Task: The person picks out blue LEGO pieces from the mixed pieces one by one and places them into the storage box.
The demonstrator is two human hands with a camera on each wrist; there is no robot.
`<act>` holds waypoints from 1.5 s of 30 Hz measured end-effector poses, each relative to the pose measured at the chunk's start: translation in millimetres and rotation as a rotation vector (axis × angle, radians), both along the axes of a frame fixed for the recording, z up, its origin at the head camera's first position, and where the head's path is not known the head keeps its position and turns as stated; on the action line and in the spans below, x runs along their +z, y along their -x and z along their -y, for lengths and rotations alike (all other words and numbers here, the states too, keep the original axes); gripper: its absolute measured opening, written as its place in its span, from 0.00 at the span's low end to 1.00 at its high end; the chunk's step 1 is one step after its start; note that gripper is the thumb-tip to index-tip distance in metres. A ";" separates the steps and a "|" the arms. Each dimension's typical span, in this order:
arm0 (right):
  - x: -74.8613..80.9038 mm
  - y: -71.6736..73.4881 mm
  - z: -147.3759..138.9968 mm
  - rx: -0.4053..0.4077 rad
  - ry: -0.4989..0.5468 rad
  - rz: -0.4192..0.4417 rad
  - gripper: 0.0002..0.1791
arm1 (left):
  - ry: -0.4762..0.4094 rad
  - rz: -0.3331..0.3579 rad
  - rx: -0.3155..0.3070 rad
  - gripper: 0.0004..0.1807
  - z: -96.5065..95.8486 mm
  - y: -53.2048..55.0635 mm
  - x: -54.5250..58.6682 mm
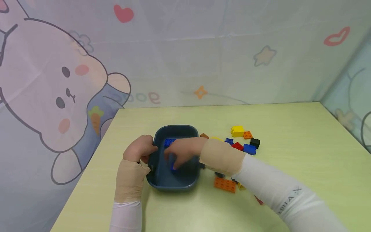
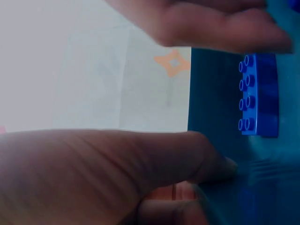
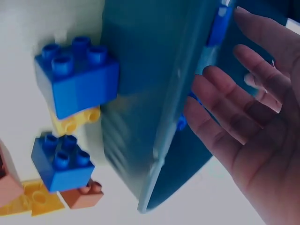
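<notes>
A dark blue-grey plastic bin stands left of the middle of the table. My left hand grips its left rim, the thumb inside the wall and the fingers outside. Over the inside of the bin, my right hand has its fingers spread loosely and holds nothing; it looks slightly blurred. A long blue toy building brick with two rows of studs lies on the bin's floor. Another blue brick shows below the right hand, partly hidden by it.
Right of the bin lie loose building bricks: a yellow brick, small orange brick, black brick, blue brick, red brick and long orange brick. The right forearm hides several others. A printed curtain hangs behind the table.
</notes>
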State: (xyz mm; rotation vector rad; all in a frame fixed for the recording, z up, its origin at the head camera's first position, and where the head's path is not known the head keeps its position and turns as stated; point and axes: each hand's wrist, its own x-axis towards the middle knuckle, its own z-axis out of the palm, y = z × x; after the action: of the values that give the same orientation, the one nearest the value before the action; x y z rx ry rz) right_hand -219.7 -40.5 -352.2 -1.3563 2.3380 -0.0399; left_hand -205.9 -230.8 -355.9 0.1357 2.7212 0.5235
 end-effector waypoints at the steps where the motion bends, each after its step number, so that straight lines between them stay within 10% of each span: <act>1: 2.0 0.9 -2.0 0.001 0.011 0.001 0.21 | 0.002 0.000 -0.001 0.13 0.2 0.0 0.1; 22: 42.0 27.2 -74.5 -0.236 0.136 0.015 0.18 | -0.053 0.029 0.060 0.11 4.5 -2.4 1.9; 45: 12.1 34.1 -102.1 -0.327 0.140 0.019 0.15 | -0.033 0.019 0.046 0.11 11.4 -10.9 2.8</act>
State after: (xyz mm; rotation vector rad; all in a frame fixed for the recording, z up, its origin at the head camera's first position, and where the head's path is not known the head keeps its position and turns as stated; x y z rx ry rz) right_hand -253.9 61.5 -340.2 -1.0127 2.5568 -0.3180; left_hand -195.1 -242.2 -353.2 0.0766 2.7037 0.5807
